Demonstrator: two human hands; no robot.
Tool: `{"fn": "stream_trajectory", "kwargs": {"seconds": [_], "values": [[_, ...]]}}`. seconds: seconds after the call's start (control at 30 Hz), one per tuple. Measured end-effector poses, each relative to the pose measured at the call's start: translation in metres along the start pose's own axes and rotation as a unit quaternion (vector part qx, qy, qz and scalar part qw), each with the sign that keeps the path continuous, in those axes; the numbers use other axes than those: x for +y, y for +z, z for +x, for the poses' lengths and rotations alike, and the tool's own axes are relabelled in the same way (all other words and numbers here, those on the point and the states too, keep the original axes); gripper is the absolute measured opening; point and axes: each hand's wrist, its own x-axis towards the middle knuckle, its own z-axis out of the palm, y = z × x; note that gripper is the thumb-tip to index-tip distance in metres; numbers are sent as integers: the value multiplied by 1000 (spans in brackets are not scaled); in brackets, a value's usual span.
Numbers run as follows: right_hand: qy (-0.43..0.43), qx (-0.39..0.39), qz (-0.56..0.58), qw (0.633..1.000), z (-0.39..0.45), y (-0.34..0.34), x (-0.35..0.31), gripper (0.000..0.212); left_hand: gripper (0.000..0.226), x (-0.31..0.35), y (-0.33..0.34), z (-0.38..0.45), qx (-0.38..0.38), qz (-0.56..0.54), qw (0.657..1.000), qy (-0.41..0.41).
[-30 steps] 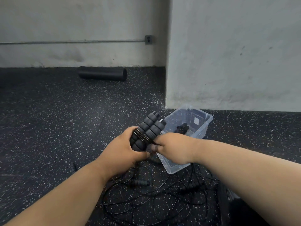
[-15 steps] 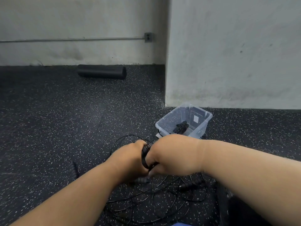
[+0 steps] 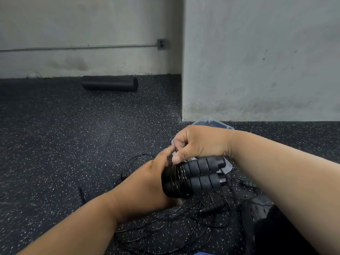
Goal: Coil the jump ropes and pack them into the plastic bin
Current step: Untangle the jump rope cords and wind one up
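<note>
On the speckled rubber floor (image 3: 55, 144), the two jump-rope handles (image 3: 202, 176) lay side by side with cord wound around them, the left hand (image 3: 147, 188) clenched on their base and the right hand (image 3: 198, 142) pinching the cord above. The wraps could spring loose if that pinch slackened, or snag the loose ropes (image 3: 165, 223) tangled below. The plastic bin (image 3: 228, 165) sat mostly hidden behind the hands, its contents probably unreadable.

A black foam roller (image 3: 110, 85) lies on the speckled floor (image 3: 55, 144) against the wall (image 3: 82, 24), below an outlet box (image 3: 161, 44).
</note>
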Motion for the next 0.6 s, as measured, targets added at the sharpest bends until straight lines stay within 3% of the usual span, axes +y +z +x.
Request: {"fn": "stream_trajectory", "kwargs": {"seconds": [0.17, 0.27, 0.37, 0.47, 0.6], "values": [[8, 12, 26, 1000, -5, 2, 11, 25, 138, 8, -6, -8, 82, -122, 988, -41], [72, 42, -36, 996, 6, 22, 14, 43, 114, -7, -25, -4, 189, -152, 965, -97], [79, 7, -169, 982, 10, 43, 9, 37, 91, -32, -39, 6, 235, -129, 947, -178], [43, -38, -317, 947, 1, 58, -10, 13, 79, -54, -39, 15, 227, -92, 941, -234], [-11, -26, -420, 907, -9, 58, -36, 21, 77, -66, -23, 21, 141, 16, 958, -247]]}}
